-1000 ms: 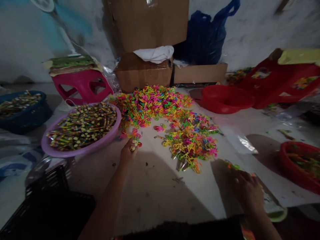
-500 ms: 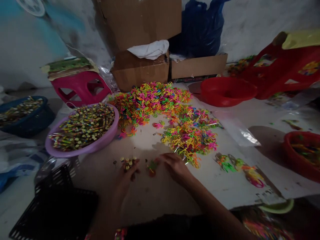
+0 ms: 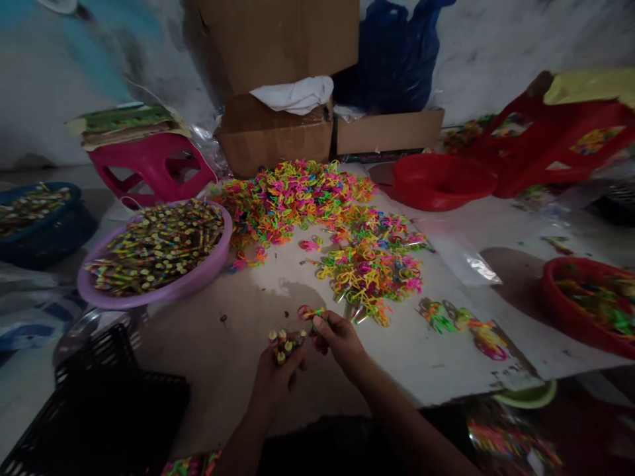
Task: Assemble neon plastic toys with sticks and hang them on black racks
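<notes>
My left hand (image 3: 275, 377) is closed around a bunch of small tubes with pale caps (image 3: 284, 345), whose ends stick up above the fingers. Just to its right, my right hand (image 3: 343, 338) pinches small red and green plastic pieces (image 3: 310, 313) between thumb and fingers; their exact kind is too small to make out. The two hands are close together over the pale work surface (image 3: 218, 350). Beyond my right hand lies a heap of bright plastic pieces (image 3: 370, 271), some joined to clear tubes. A larger heap of similar pieces (image 3: 297, 195) spreads behind it.
A purple basin (image 3: 221, 254) full of capped tubes stands at left, beside a black crate (image 3: 119, 410). At right are a red basin (image 3: 444, 185), another red basin (image 3: 550, 297) with pieces inside, and a plastic bag (image 3: 466, 254). Cardboard boxes (image 3: 278, 132) stand at the back.
My right hand has picked up the red and green pieces from the surface. My left hand has moved right with its bunch of tubes, closer to my right hand.
</notes>
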`<move>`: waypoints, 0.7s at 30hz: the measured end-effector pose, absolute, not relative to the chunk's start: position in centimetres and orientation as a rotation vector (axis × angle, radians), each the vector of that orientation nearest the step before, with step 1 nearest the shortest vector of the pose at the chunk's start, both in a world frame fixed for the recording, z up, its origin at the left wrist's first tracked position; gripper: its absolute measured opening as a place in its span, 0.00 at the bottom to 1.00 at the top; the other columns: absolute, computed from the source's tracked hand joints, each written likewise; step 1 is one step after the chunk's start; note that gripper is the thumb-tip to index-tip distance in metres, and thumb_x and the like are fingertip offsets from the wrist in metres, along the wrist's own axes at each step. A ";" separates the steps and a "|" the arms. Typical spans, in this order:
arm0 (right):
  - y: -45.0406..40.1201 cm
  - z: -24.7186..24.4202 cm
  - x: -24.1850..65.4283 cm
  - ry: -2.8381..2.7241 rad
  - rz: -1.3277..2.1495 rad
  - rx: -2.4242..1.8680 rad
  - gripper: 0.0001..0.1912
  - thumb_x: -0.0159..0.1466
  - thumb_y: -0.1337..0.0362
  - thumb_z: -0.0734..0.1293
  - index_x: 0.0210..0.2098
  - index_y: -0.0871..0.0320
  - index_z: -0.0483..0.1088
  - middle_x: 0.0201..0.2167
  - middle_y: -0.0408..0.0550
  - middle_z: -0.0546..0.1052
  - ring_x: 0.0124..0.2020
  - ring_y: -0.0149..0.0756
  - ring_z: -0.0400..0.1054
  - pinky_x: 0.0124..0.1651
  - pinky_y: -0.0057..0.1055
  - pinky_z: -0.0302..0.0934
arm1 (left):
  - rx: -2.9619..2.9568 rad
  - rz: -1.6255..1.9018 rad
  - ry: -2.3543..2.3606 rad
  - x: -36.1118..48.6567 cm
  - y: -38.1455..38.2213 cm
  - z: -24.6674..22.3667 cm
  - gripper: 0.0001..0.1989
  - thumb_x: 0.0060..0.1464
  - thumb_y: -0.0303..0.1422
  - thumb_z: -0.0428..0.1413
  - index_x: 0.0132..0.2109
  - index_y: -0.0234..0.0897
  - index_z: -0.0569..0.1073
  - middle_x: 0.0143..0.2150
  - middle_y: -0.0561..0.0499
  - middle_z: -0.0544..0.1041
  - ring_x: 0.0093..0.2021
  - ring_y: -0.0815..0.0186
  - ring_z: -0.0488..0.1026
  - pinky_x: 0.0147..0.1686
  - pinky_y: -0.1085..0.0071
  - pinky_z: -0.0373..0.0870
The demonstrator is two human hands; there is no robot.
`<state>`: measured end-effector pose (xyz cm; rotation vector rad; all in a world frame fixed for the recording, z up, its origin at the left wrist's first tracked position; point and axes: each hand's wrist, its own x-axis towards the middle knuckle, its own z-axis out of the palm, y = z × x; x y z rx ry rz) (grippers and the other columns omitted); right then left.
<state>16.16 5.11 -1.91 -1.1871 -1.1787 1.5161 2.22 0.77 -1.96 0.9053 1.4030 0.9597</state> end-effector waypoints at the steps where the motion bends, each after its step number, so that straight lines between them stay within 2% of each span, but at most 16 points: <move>1: 4.7 -1.4 16.0 -1.164 1.522 -1.178 0.21 0.56 0.46 0.60 0.23 0.58 0.62 0.12 0.37 0.63 0.13 0.24 0.55 0.16 0.22 0.51 | 0.906 0.966 1.378 2.4 0.8 -1.7 0.20 0.44 0.45 0.57 0.38 0.32 0.70 0.17 0.57 0.70 0.11 0.78 0.54 0.11 0.80 0.50; 10: 4.2 0.0 16.2 -1.237 1.293 -1.213 0.20 0.55 0.49 0.63 0.18 0.57 0.58 0.12 0.36 0.58 0.15 0.23 0.50 0.17 0.21 0.48 | 0.863 0.980 1.353 3.1 0.5 -0.5 0.21 0.40 0.48 0.58 0.33 0.34 0.68 0.13 0.58 0.65 0.12 0.75 0.56 0.11 0.80 0.48; 13: 4.1 0.1 16.5 -1.326 1.221 -1.258 0.19 0.56 0.52 0.62 0.17 0.57 0.58 0.12 0.36 0.57 0.15 0.24 0.49 0.17 0.22 0.46 | 0.902 0.975 1.363 3.0 0.4 -0.3 0.21 0.39 0.49 0.59 0.30 0.35 0.68 0.13 0.58 0.64 0.13 0.74 0.59 0.13 0.78 0.52; 16: 3.8 0.4 16.6 -1.441 1.090 -1.323 0.18 0.57 0.54 0.61 0.16 0.57 0.57 0.12 0.36 0.56 0.16 0.24 0.48 0.18 0.21 0.45 | 1.095 0.992 1.362 2.8 0.3 0.1 0.16 0.38 0.44 0.61 0.27 0.35 0.69 0.16 0.58 0.64 0.16 0.74 0.60 0.18 0.77 0.59; 21: 3.9 0.7 16.4 -1.575 0.973 -1.400 0.18 0.58 0.56 0.58 0.16 0.58 0.59 0.13 0.38 0.58 0.16 0.25 0.52 0.18 0.22 0.46 | 1.208 0.907 1.295 2.9 0.2 0.2 0.10 0.43 0.38 0.59 0.28 0.36 0.71 0.17 0.57 0.64 0.17 0.73 0.60 0.19 0.76 0.60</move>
